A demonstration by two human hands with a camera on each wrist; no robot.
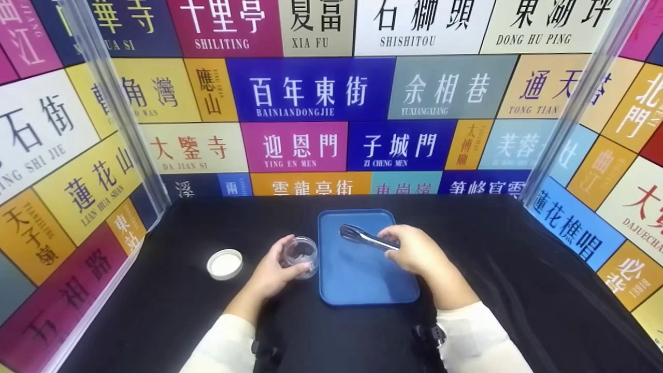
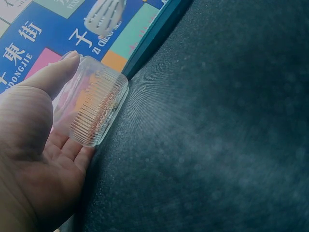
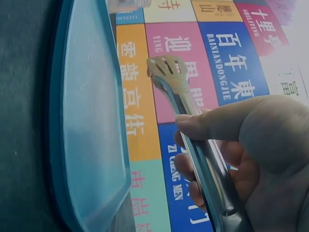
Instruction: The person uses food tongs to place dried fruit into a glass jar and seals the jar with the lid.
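My left hand grips a clear, lidless jar just left of the blue tray. In the left wrist view the thumb and fingers wrap the jar, whose ribbed base faces the camera. Something pale seems to lie inside, too unclear to tell. Over the tray, my right hand holds metal tongs with their slotted heads pointing left. The right wrist view shows the thumb and fingers pinching the tongs along their arms, with the heads close together.
A round white lid lies on the black cloth to the left of the left hand. Behind and at both sides stand panels printed with coloured place names, with clear corner posts between them.
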